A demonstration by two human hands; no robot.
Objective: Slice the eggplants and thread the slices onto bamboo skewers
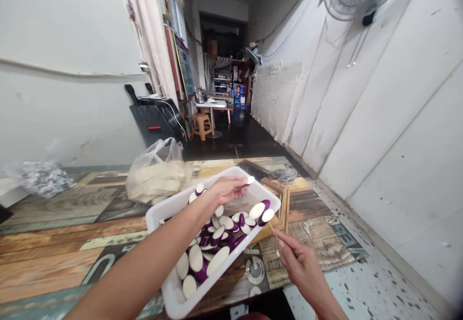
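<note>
My left hand (228, 190) reaches over a white plastic tub (169, 288) and pinches a slice of eggplant (251, 180) near its far right corner. In my right hand (297, 255), just outside the tub's right side, is a thin wooden skewer (273, 230). Two pieces of eggplant (267, 215), white-fleshed with purple skin, sit on the skewer above the tub's rim. Its thin tip seems to point up toward the slice in my left hand. Many more cut eggplant pieces (218, 261) fill the tub, partly hidden behind my left forearm.
The tub rests on a wood-patterned table (108, 199). Behind it stands a clear plastic bag (155, 173) with pale contents. A bag of silvery pieces (45, 178) lies far left. Bundled wooden sticks (285, 204) and a grey crumpled bag (285, 175) lie to the tub's right.
</note>
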